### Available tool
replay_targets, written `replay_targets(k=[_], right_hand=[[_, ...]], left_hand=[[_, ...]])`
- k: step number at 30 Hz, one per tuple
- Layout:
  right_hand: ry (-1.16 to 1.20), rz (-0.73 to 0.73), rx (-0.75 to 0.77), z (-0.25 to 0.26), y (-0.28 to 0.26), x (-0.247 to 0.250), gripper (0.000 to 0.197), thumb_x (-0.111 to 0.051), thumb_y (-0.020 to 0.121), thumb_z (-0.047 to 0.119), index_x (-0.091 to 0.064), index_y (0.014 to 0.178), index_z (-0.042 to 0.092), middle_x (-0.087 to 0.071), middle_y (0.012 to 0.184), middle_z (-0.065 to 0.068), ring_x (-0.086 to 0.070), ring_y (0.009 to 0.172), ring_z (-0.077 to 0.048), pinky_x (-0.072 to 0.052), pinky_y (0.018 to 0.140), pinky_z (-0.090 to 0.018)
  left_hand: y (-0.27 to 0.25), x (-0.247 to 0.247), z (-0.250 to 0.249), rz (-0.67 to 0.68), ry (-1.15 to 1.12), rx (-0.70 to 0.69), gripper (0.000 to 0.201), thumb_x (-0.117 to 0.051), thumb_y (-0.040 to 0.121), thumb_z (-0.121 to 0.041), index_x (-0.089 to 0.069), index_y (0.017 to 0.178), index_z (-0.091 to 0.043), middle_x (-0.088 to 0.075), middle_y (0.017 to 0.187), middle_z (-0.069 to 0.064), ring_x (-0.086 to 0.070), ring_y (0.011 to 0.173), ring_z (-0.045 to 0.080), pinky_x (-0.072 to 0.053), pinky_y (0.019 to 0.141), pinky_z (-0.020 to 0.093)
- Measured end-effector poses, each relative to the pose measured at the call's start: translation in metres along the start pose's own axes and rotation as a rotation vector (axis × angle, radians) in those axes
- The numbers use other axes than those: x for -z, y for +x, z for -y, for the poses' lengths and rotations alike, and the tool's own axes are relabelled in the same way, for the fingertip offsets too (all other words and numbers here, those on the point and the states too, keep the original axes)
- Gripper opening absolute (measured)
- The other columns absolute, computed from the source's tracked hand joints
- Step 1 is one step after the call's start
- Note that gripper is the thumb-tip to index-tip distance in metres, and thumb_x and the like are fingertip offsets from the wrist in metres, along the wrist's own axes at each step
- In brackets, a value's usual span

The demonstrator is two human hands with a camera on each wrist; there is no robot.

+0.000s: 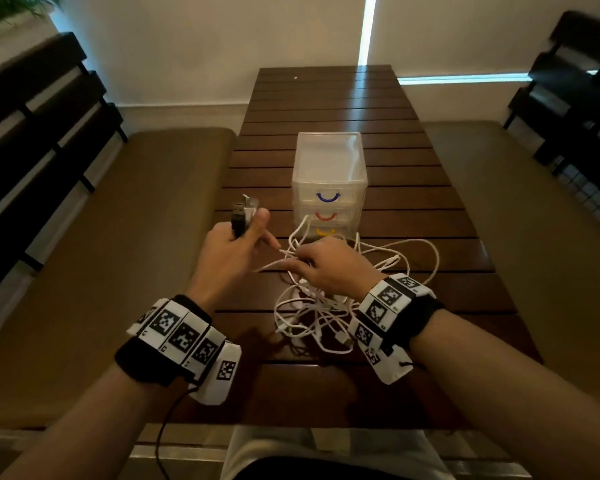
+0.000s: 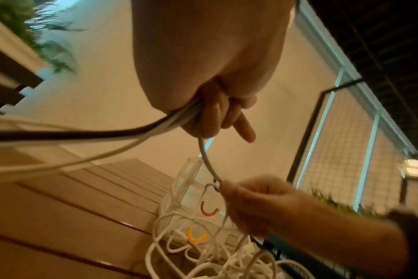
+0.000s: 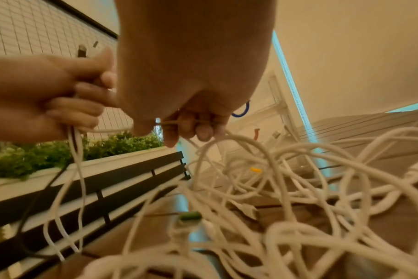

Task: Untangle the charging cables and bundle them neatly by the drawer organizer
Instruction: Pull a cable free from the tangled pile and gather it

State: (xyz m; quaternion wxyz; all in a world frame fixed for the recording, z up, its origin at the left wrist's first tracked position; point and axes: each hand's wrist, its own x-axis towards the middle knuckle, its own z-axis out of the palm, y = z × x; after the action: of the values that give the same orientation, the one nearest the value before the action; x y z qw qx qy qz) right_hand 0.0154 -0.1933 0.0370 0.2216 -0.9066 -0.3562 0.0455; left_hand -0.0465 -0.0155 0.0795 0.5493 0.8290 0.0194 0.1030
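Both wrist bands fill the lower frame. My left hand point(image 1: 234, 242), centre-left, is fisted round gathered plug ends point(image 1: 243, 213), which point up and away. My right hand point(image 1: 326, 268) pinches one white strand, stretched roughly level between my hands. Tangled cables point(image 1: 329, 306) lie at centre on the table point(image 1: 430, 202), before the drawer organizer point(image 1: 329, 168). Step judged: untangling, early. Next: draw this strand clear of its loops.
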Motion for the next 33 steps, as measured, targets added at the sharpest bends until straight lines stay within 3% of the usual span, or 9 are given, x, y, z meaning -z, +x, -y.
replay_targets(k=[3, 7, 10, 17, 22, 25, 29, 31, 33], right_hand=[[0.006, -0.059, -0.037, 0.003, 0.003, 0.009, 0.031, -0.053, 0.098, 0.042, -0.068, 0.085, 0.018, -0.063, 0.071, 0.001, -0.058, 0.064, -0.013, -0.037, 0.059, -0.026], [-0.024, -0.117, -0.097, 0.012, 0.002, 0.015, 0.029, -0.059, 0.094, 0.035, -0.069, 0.098, 0.008, -0.07, 0.089, -0.013, -0.065, 0.082, -0.03, -0.036, 0.064, -0.029], [-0.043, -0.14, -0.075, 0.013, -0.003, 0.014, 0.033, -0.059, 0.092, 0.038, -0.069, 0.094, 0.007, -0.07, 0.086, -0.016, -0.066, 0.079, -0.035, -0.038, 0.062, -0.032], [-0.013, -0.166, -0.107, 0.008, -0.005, 0.016, 0.031, -0.058, 0.091, 0.037, -0.07, 0.088, 0.008, -0.069, 0.08, -0.013, -0.065, 0.073, -0.03, -0.046, 0.061, -0.031], [0.095, -0.15, -0.075, -0.003, -0.013, 0.019, 0.025, -0.06, 0.088, 0.034, -0.063, 0.072, 0.016, -0.064, 0.066, -0.002, -0.06, 0.06, -0.018, -0.053, 0.062, -0.034], [0.133, -0.134, -0.044, -0.011, -0.014, 0.019, 0.026, -0.062, 0.089, 0.042, -0.06, 0.072, 0.022, -0.063, 0.065, 0.003, -0.057, 0.056, -0.011, -0.048, 0.058, -0.027], [0.117, -0.163, -0.069, -0.021, -0.018, 0.012, 0.057, -0.054, 0.088, 0.065, -0.058, 0.061, 0.015, -0.058, 0.054, -0.002, -0.049, 0.044, -0.011, -0.04, 0.049, -0.027], [0.167, -0.16, -0.106, -0.026, -0.023, 0.009, 0.062, -0.051, 0.09, 0.066, -0.054, 0.055, 0.015, -0.056, 0.051, -0.004, -0.046, 0.042, -0.011, -0.04, 0.049, -0.029], [0.236, -0.15, -0.135, -0.031, -0.028, 0.008, 0.056, -0.048, 0.094, 0.062, -0.05, 0.054, 0.024, -0.052, 0.05, 0.005, -0.045, 0.042, -0.004, -0.036, 0.049, -0.023]], left_hand=[[0.006, -0.015, 0.002, 0.073, 0.073, -0.027, 0.035, -0.052, 0.093, -0.049, -0.077, 0.094, -0.024, -0.074, 0.086, -0.007, -0.068, 0.08, 0.004, -0.053, 0.073, 0.026], [0.01, -0.031, 0.002, 0.145, 0.346, -0.046, 0.044, -0.044, 0.09, -0.06, -0.073, 0.079, -0.028, -0.07, 0.072, -0.007, -0.059, 0.059, 0.002, -0.049, 0.058, 0.034], [0.013, -0.033, -0.004, 0.157, 0.532, -0.009, 0.05, -0.043, 0.095, -0.056, -0.07, 0.069, -0.022, -0.066, 0.066, -0.001, -0.059, 0.063, 0.012, -0.042, 0.056, 0.032], [0.009, -0.042, -0.013, 0.11, 0.582, -0.07, 0.045, -0.045, 0.098, -0.048, -0.055, 0.06, -0.027, -0.057, 0.061, -0.005, -0.053, 0.06, 0.012, -0.033, 0.05, 0.03], [0.007, -0.051, -0.007, 0.126, 0.553, -0.084, 0.045, -0.047, 0.096, -0.048, -0.063, 0.079, -0.01, -0.063, 0.077, 0.007, -0.059, 0.072, 0.024, -0.049, 0.066, 0.043], [0.006, -0.053, -0.008, 0.12, 0.529, -0.117, 0.043, -0.049, 0.097, -0.044, -0.064, 0.078, -0.009, -0.062, 0.077, 0.007, -0.059, 0.071, 0.024, -0.049, 0.067, 0.043], [0.008, -0.044, -0.009, 0.046, 0.452, -0.145, 0.032, -0.05, 0.099, -0.034, -0.067, 0.085, -0.011, -0.066, 0.085, 0.005, -0.061, 0.076, 0.02, -0.05, 0.069, 0.041], [0.01, -0.034, -0.011, -0.005, 0.394, -0.137, 0.029, -0.048, 0.1, -0.03, -0.067, 0.091, -0.011, -0.066, 0.089, 0.002, -0.059, 0.078, 0.015, -0.046, 0.068, 0.032], [0.01, -0.027, -0.015, -0.044, 0.368, -0.149, 0.03, -0.048, 0.1, -0.031, -0.066, 0.09, -0.01, -0.066, 0.089, 0.003, -0.059, 0.079, 0.017, -0.046, 0.07, 0.036]])
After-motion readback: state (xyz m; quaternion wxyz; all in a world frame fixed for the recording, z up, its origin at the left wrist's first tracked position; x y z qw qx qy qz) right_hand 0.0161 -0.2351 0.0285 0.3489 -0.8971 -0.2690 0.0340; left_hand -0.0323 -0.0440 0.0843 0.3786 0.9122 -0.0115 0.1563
